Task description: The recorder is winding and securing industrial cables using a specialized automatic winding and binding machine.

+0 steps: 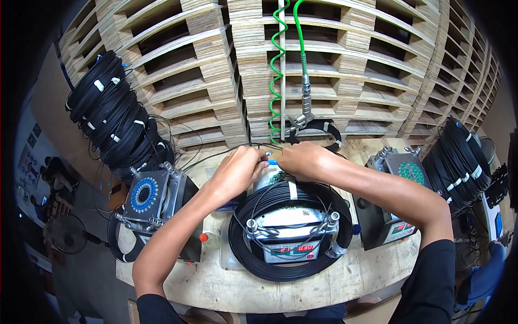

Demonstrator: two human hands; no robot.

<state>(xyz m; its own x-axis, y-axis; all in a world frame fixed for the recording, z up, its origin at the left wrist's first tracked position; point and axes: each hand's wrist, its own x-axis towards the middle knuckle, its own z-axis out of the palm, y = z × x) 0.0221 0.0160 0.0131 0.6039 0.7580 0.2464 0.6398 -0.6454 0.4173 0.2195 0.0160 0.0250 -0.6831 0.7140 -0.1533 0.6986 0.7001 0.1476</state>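
Observation:
Both hands meet over the far side of the middle machine (291, 217), a metal-topped box with clamp knobs and a red digital display. My left hand (241, 166) is closed in a pinch beside a clamp knob; what its fingertips grip is hidden. From the closed fingertips of my right hand (306, 161) a small blue connector (272, 162) sticks out toward the left hand. A large coil of black cable (245, 255), tied with white tape, loops around the machine below the hands. Thin strands of it cross the front of the machine.
Similar machines stand left, with a ring of blue connectors (144, 195), and right, with green ones (411, 171). Tall stacks of black cable coils (108, 108) (458, 162) flank the wooden table (259, 291). A red-capped bottle (210, 240) stands nearby. An air gun (303, 116) hangs before stacked pallets (334, 51).

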